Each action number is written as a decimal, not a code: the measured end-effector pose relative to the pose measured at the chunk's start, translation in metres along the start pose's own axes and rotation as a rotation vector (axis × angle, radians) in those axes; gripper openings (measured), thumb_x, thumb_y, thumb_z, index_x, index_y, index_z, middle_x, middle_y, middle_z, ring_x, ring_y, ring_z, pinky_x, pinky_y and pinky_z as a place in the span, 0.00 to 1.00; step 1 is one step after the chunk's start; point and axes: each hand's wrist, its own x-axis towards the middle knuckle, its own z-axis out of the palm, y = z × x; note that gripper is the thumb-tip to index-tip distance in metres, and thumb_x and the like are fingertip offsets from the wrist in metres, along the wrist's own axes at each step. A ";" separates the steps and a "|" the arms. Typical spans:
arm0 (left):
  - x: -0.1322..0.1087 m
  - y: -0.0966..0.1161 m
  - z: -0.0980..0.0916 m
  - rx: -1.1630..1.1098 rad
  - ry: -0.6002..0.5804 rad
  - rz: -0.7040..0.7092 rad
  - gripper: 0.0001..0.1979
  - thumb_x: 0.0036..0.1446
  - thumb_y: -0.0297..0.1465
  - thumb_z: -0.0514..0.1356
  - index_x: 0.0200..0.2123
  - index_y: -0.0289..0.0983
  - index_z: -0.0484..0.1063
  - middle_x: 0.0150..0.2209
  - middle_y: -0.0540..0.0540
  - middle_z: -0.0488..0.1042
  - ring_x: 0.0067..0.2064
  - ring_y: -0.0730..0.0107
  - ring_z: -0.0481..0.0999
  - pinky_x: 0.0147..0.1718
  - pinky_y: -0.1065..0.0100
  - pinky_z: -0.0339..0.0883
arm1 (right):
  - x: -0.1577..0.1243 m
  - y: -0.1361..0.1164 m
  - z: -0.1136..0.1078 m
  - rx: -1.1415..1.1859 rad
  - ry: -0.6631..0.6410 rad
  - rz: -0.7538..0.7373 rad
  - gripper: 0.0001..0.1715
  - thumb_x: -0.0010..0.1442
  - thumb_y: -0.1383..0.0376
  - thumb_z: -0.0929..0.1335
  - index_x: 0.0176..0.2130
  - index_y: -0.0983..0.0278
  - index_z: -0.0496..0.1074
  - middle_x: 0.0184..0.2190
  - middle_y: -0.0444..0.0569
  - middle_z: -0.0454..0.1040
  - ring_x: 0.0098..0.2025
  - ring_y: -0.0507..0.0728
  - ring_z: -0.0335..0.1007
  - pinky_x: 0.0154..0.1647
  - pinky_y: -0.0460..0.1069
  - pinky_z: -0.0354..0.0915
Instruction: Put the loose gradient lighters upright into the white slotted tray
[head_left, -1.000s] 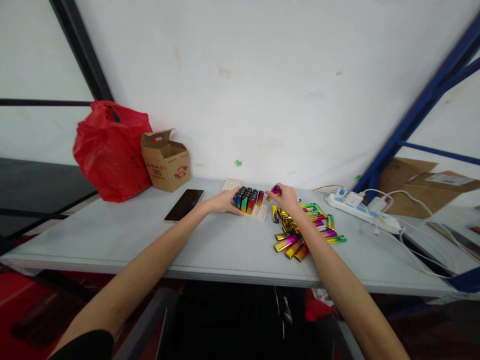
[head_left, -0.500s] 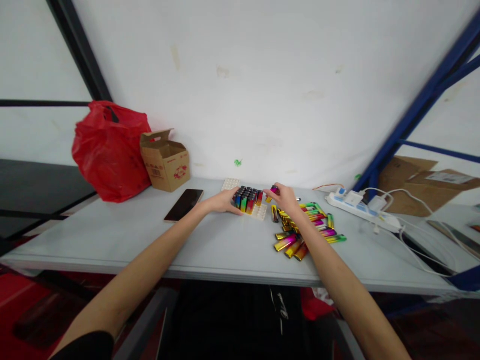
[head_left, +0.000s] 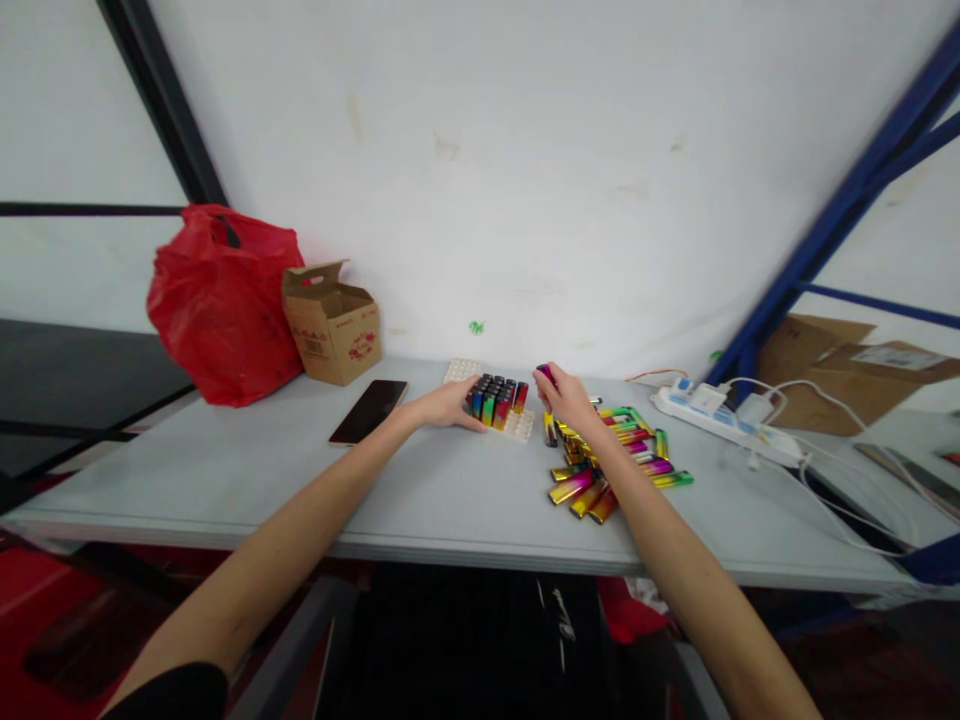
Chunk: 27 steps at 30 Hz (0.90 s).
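Note:
A block of shiny rainbow-coloured lighters (head_left: 493,408) with dark upper ends stands upright in a white holed tray (head_left: 519,427), whose front right part is bare. My left hand (head_left: 450,404) is wrapped round the block's left side, thumb in front, the other fingers partly hidden behind. Just right of the tray, my right hand (head_left: 564,395) pinches one purple lighter (head_left: 547,374) above the table. Below that hand and forearm lies a loose pile of gold, green, red and purple lighters (head_left: 574,486), partly covered by my arm.
A second white holed tray (head_left: 463,370) lies behind the block. To the left are a dark-screened phone (head_left: 369,411), an open cardboard box (head_left: 341,335) and a red plastic bag (head_left: 225,310). A white power strip (head_left: 724,425) with cables lies right, near flattened cardboard (head_left: 832,375).
My right hand has lifted slightly and turned with the lighter, which sits more upright between its fingers. My left hand stays on the block.

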 end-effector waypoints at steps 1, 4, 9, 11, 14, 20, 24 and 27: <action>0.000 0.000 0.000 -0.003 -0.003 0.001 0.40 0.44 0.48 0.74 0.57 0.36 0.69 0.54 0.39 0.78 0.52 0.49 0.77 0.50 0.59 0.69 | 0.000 0.000 0.001 0.000 -0.003 -0.007 0.20 0.71 0.49 0.59 0.34 0.58 0.62 0.23 0.41 0.70 0.26 0.54 0.67 0.33 0.48 0.60; 0.000 0.001 -0.001 -0.011 -0.008 0.003 0.40 0.44 0.48 0.74 0.57 0.36 0.68 0.54 0.38 0.77 0.53 0.48 0.77 0.50 0.58 0.69 | -0.001 -0.001 0.003 -0.019 0.024 -0.019 0.22 0.70 0.47 0.59 0.33 0.58 0.62 0.25 0.42 0.69 0.29 0.54 0.65 0.33 0.48 0.58; 0.001 -0.003 0.000 0.005 -0.013 0.001 0.41 0.45 0.47 0.74 0.59 0.36 0.67 0.56 0.38 0.77 0.54 0.48 0.77 0.52 0.58 0.69 | -0.002 -0.006 0.004 -0.010 0.068 -0.010 0.30 0.68 0.43 0.60 0.25 0.60 0.59 0.21 0.40 0.58 0.27 0.52 0.57 0.30 0.48 0.51; 0.001 -0.004 0.000 0.002 -0.012 0.007 0.42 0.45 0.47 0.74 0.60 0.37 0.67 0.57 0.39 0.77 0.54 0.49 0.77 0.52 0.59 0.69 | -0.002 -0.008 0.006 -0.024 0.083 0.016 0.31 0.67 0.43 0.61 0.22 0.60 0.56 0.20 0.39 0.52 0.25 0.51 0.53 0.29 0.49 0.48; 0.001 -0.004 0.000 -0.002 -0.012 0.007 0.43 0.45 0.47 0.74 0.61 0.37 0.66 0.57 0.39 0.76 0.55 0.49 0.77 0.53 0.58 0.69 | -0.002 -0.009 0.009 -0.045 0.090 0.055 0.27 0.64 0.50 0.62 0.20 0.59 0.54 0.19 0.39 0.49 0.24 0.51 0.50 0.28 0.49 0.45; 0.001 -0.005 0.000 -0.010 -0.003 0.009 0.42 0.44 0.46 0.75 0.60 0.37 0.67 0.56 0.39 0.77 0.53 0.49 0.77 0.51 0.57 0.70 | -0.002 -0.010 0.010 -0.043 0.050 0.008 0.22 0.66 0.55 0.61 0.23 0.59 0.57 0.19 0.40 0.57 0.26 0.52 0.56 0.29 0.48 0.50; 0.001 -0.005 0.000 -0.007 -0.007 -0.001 0.42 0.44 0.46 0.75 0.60 0.36 0.67 0.57 0.37 0.77 0.54 0.49 0.77 0.52 0.57 0.70 | -0.005 -0.013 0.006 -0.049 0.064 -0.027 0.27 0.71 0.47 0.59 0.27 0.59 0.60 0.21 0.41 0.63 0.27 0.53 0.60 0.32 0.48 0.55; 0.001 -0.003 0.000 -0.022 -0.003 -0.005 0.43 0.43 0.45 0.76 0.60 0.36 0.68 0.57 0.38 0.77 0.53 0.49 0.77 0.52 0.57 0.70 | -0.006 -0.013 0.003 -0.007 0.054 -0.021 0.26 0.72 0.45 0.59 0.31 0.59 0.62 0.23 0.41 0.66 0.27 0.53 0.63 0.32 0.48 0.58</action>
